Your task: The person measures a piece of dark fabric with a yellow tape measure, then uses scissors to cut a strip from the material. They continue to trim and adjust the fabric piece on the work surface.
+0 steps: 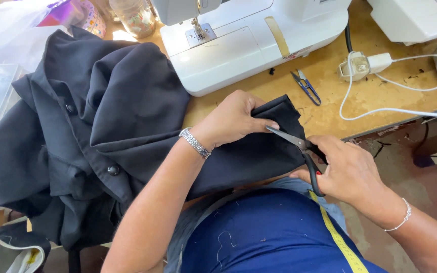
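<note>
Black garment (102, 126) lies heaped on the wooden table (330, 71), one folded end pinched in the left hand (233, 119). Just right of it, the right hand (347, 172) grips scissors (299, 146), their blades touching that fold.

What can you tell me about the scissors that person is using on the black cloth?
The scissors have shiny metal blades and black handles. The right hand grips the handles, fingers through the loops. The blades are open a little and point left toward the left hand, which pinches a fold of the black cloth. The blade tips sit at that fold, over the edge of the wooden table.
</note>
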